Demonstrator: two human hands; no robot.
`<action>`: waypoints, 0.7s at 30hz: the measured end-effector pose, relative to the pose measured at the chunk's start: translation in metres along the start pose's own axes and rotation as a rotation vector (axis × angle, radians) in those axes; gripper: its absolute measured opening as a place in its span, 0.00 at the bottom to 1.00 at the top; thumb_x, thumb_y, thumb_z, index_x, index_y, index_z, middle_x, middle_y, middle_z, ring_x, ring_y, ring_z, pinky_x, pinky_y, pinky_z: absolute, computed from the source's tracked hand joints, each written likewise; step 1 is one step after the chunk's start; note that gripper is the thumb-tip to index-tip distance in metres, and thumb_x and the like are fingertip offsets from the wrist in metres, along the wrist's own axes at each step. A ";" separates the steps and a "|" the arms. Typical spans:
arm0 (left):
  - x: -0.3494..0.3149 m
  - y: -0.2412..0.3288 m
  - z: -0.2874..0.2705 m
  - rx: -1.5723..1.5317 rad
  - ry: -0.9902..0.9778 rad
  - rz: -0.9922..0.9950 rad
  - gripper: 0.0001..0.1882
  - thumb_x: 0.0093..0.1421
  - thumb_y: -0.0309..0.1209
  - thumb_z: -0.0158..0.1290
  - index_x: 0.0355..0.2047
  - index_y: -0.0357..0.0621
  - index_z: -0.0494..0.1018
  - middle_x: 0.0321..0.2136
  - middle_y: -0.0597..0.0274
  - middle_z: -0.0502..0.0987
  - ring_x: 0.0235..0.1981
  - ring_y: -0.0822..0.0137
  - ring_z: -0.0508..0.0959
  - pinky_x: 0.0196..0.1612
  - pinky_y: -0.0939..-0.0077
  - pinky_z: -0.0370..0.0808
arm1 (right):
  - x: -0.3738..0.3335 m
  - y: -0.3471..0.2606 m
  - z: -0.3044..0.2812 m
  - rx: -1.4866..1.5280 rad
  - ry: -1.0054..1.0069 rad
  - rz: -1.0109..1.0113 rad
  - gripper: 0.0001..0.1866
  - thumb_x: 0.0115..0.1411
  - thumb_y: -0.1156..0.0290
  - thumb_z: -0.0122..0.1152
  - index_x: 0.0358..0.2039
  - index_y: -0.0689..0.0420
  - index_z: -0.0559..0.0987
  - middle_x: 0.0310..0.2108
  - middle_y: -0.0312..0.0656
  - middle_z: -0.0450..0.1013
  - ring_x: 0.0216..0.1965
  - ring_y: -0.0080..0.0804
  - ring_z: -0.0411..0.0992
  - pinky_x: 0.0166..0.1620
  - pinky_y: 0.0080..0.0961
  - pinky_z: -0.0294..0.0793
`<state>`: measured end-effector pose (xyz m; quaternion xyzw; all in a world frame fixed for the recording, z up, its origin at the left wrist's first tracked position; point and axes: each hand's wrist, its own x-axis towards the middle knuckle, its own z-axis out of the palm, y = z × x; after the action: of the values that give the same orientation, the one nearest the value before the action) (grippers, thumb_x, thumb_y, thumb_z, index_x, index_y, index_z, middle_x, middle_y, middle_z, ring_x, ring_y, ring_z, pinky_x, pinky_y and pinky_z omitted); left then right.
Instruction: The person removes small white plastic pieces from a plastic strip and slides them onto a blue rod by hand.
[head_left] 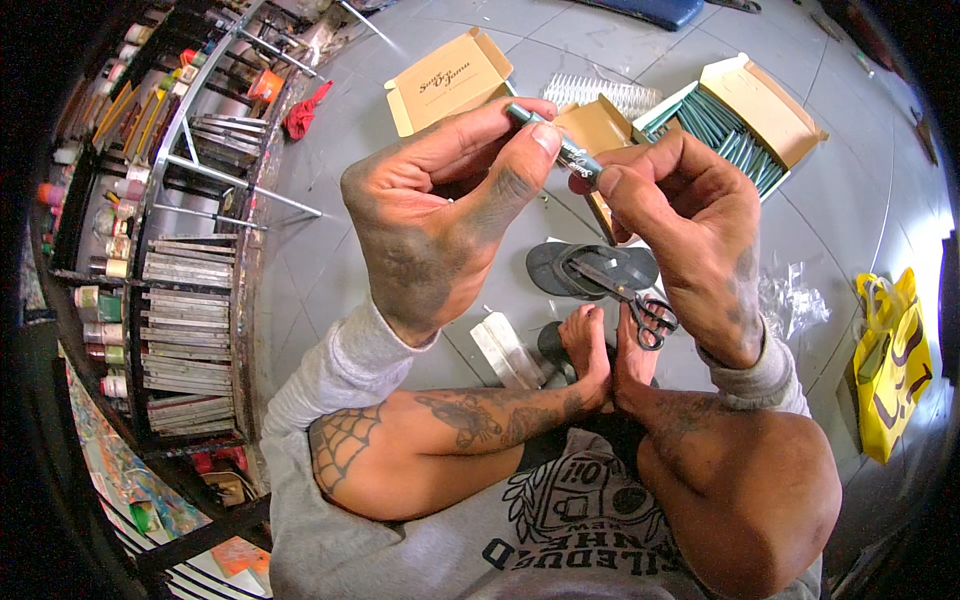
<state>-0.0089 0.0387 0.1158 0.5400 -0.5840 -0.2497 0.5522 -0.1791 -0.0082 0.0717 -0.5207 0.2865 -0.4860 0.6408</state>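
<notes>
Pinching a slim dark-green cylinder (574,155) between thumbs and fingers, the left hand (430,225) and the right hand (695,215) grip it, one near each end. It is held above the grey tiled floor (840,200), where one brown cardboard box (765,100) (full of thin green sticks) lies unfolded at its top.

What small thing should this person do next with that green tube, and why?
Perhaps ease off the left hand and let the right hand carry the slim green tube to the cardboard box beyond it: both hands pinch the tube now, and similar-looking green sticks already lie in that open box.
</notes>
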 end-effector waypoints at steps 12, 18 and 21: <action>0.003 -0.004 0.000 -0.098 0.002 0.064 0.12 0.59 0.24 0.62 0.42 0.30 0.80 0.35 0.59 0.82 0.35 0.77 0.79 0.40 0.83 0.78 | 0.002 0.003 0.002 0.037 0.001 -0.043 0.07 0.57 0.75 0.66 0.28 0.63 0.76 0.31 0.40 0.78 0.33 0.22 0.75 0.40 0.21 0.75; 0.000 -0.004 -0.003 -0.012 -0.034 0.075 0.15 0.63 0.27 0.58 0.47 0.31 0.78 0.38 0.53 0.83 0.41 0.69 0.81 0.48 0.76 0.76 | 0.002 0.002 0.005 0.041 0.032 -0.030 0.07 0.56 0.75 0.66 0.28 0.62 0.76 0.28 0.38 0.77 0.30 0.20 0.73 0.37 0.20 0.73; -0.001 -0.003 -0.005 -0.004 -0.032 0.069 0.14 0.63 0.27 0.58 0.46 0.31 0.78 0.38 0.53 0.83 0.41 0.69 0.81 0.48 0.76 0.76 | 0.001 0.003 0.006 0.037 0.030 -0.008 0.07 0.56 0.74 0.66 0.29 0.62 0.76 0.27 0.37 0.77 0.30 0.19 0.72 0.36 0.20 0.73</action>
<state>-0.0035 0.0400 0.1140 0.5144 -0.6105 -0.2406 0.5521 -0.1725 -0.0072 0.0704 -0.5023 0.2850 -0.5014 0.6442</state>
